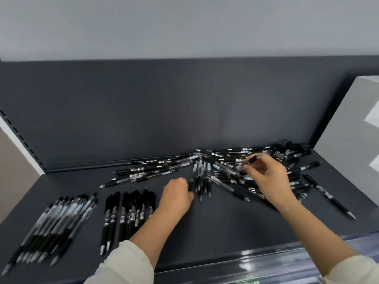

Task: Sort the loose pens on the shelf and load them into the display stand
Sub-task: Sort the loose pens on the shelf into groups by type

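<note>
A dark grey shelf point(215, 222) with an upright back panel point(164, 109) is seen from above. A big untidy pile of loose pens point(225, 160) lies at the back of the shelf, from the middle towards the right, and many pens cross one another there.

The right hand point(268, 177) is held over the right part of this pile. One pen point(253, 159) with a black grip is pinched between the thumb and the bent fingers point(266, 161), and it is lifted a little above the other pens.

The left hand point(177, 194) is placed on the shelf near the middle, just beside a small bunch of pens point(202, 177) that point towards the front edge. Its fingers are curled downwards and reach the leftmost pen of the bunch. It cannot be told if a pen is really gripped, because the fingertips are hidden by the back of the hand.

Two sorted groups are laid at the left front. A row of clear-barrelled pens point(55, 220) is the farthest left, and a row of black pens point(129, 214) lies beside it, partly covered by the left forearm. A single pen point(328, 195) lies apart at the right of the pile.

A pale grey box point(352, 124) stands at the right end of the shelf. Light sleeves point(127, 263) are worn on both arms.
</note>
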`<state>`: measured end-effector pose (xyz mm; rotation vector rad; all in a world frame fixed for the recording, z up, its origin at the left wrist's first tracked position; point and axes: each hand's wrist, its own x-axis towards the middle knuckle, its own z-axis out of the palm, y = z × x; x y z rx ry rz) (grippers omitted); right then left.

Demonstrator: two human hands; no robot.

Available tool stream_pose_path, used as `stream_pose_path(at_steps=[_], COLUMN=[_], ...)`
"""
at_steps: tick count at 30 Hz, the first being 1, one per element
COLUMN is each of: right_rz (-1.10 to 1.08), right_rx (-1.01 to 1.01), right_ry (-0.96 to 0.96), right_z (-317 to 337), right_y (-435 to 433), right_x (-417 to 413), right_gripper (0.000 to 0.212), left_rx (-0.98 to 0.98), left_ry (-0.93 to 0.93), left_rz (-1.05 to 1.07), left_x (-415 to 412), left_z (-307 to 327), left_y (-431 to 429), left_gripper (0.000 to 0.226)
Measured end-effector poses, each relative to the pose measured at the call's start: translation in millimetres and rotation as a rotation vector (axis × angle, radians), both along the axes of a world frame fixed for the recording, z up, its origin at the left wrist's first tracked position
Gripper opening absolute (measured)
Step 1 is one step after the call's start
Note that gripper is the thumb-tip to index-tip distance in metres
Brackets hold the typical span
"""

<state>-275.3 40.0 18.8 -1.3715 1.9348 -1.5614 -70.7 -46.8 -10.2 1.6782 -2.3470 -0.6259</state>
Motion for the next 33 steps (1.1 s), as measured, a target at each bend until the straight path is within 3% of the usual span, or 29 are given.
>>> stream_pose_path(at_steps=[3,6,11,18,24,29,33], right_rz=[0.019,0.061,0.235,0.611,0.795,0.83,0.885], right_rx=[0.003,-0.015,-0.039,-0.134,-0.111,-0.055,0.032], right_ry=[0.025,0.062,0.274,0.679,1.065,1.16,1.098], right_z=[-0.9,-1.1,-2.4,-9.6,-26.5,-29.6,-44.4], right_y=[-6.6,-17.0,-43.9,-77.2,-99.5,-108.2,-109.4], right_x=[4.7,16.5,70.8,180.5,281.8,314.4,317.2], right_gripper=[0.007,0.007,0.012,0.016,0.031,0.038,0.037], left_rx=[0.038,0.061,-0.044,-0.193,-0.23,-0.209,-0.143], left_ry=[0.026,0.187,0.343,0.178,0.08,0.02,0.016], left_rz=[0.045,0.145,0.366,0.602,0.64,0.612,0.558], left_x=[11.7,45.0,138.4,235.6,279.4,290.5,300.4], left_z=[9.2,19.7,26.9,18.9,9.4,2.6,-7.3], left_y=[-1.9,0.3,15.1,49.9,56.4,44.9,37.7], left_gripper=[0.018,0.017,0.015,0.023,0.024,0.025,0.03])
